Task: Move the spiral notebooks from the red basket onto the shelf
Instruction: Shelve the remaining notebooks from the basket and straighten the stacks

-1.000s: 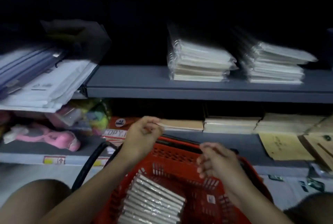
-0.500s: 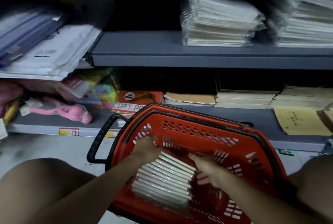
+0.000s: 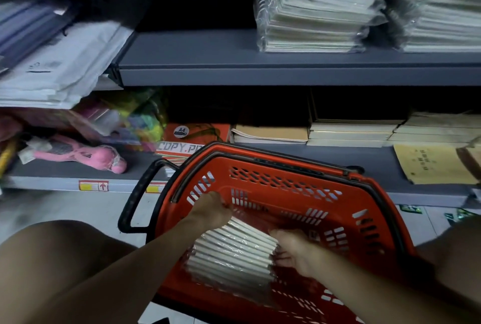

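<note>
A red basket (image 3: 307, 167) stands on the floor in front of the shelving. Inside it, several plastic-wrapped spiral notebooks (image 3: 231, 253) stand on edge in a row. My left hand (image 3: 212, 210) grips the far end of that row, fingers curled over the top notebooks. My right hand (image 3: 292, 250) holds the row's right side, fingers tucked against the notebook edges. On the grey upper shelf (image 3: 197, 60) lie two stacks of wrapped spiral notebooks, one in the middle (image 3: 312, 8) and one at the right (image 3: 442, 8).
The upper shelf is bare left of the stacks. White envelopes (image 3: 57, 68) overhang at the left. The lower shelf holds a pink toy (image 3: 86, 153), an orange copy-paper pack (image 3: 190, 138) and tan pads (image 3: 351, 132). The basket's black handle (image 3: 135, 198) sticks out left. My knees flank the basket.
Both hands dropped from above the basket rim into the basket and closed on the row of notebooks. The view tilted down and drew closer.
</note>
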